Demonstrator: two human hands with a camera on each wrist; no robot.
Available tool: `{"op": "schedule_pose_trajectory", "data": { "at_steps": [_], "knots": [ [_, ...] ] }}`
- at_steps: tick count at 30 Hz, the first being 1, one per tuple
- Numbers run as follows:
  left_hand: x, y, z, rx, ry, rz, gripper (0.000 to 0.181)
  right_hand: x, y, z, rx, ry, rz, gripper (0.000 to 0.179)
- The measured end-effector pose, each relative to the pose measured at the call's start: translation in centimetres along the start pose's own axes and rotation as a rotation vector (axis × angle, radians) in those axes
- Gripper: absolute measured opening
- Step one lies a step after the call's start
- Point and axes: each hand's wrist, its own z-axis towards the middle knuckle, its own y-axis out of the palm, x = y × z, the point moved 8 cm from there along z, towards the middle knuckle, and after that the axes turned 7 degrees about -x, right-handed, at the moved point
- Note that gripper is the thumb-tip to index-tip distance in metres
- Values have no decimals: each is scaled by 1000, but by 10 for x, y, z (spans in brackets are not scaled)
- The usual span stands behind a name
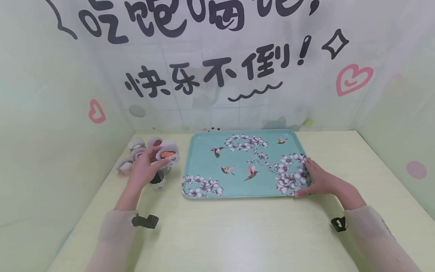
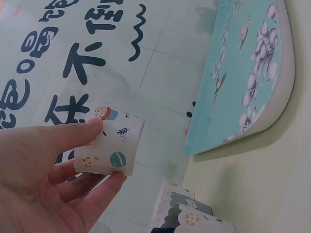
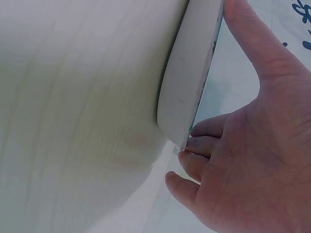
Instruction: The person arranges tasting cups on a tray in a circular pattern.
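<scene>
My left hand (image 1: 143,169) pinches a paper baking cup (image 2: 111,143) between thumb and fingers, above the left side of the table. The cup's white wall carries printed cupcakes and leaves, and something orange (image 1: 167,154) shows inside it. Several similar cups stand beneath and around this hand, including one with dark contents (image 1: 157,177) and one with whitish contents (image 1: 126,166). A turquoise tray (image 1: 204,158) with flowers and birds lies flat on the table. My right hand (image 1: 321,180) grips its near right corner, thumb at the front edge and fingers along the right side.
The pale wooden table (image 1: 238,234) extends in front of the tray and to its right. Behind stands a translucent curtain (image 1: 217,113) with black lettering, and similar sheeting borders both sides. Both wrists wear black straps.
</scene>
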Motion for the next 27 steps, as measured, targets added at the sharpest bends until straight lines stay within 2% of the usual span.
{"op": "schedule_pose_trajectory", "data": {
  "at_steps": [7, 13, 23, 27],
  "knots": [
    [9, 12, 4, -6, 44, -3, 59, 1, 0, 0, -3, 6, 6, 133],
    [13, 21, 12, -13, 61, 28, 61, 0, 0, 0, -1, 7, 3, 133],
    [22, 34, 20, -45, 53, 14, 59, -3, -1, -2, -6, 12, 7, 133],
    [28, 38, 23, -56, 68, 1, 57, -2, -2, -2, -2, 13, -4, 133]
  ]
}}
